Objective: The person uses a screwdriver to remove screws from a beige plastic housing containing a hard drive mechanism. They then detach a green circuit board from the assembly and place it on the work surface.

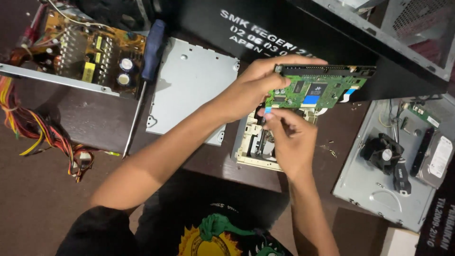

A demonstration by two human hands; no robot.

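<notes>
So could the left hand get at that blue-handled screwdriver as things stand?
Probably not right away: the left hand is busy holding up the green circuit board. The screwdriver itself lies uncovered beside the metal cover plate.

Computer repair workshop, open power supply (90, 52), loose fan (381, 152)

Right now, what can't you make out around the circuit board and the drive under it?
All in the head view:
- Green board: its left end is covered by the left hand.
- Blue-tipped piece pinched by the right hand: too small and mostly covered by the fingers to identify.
- Drive frame: its inside is blocked by the right hand.
- Open supply: cut off by the top edge.
</notes>
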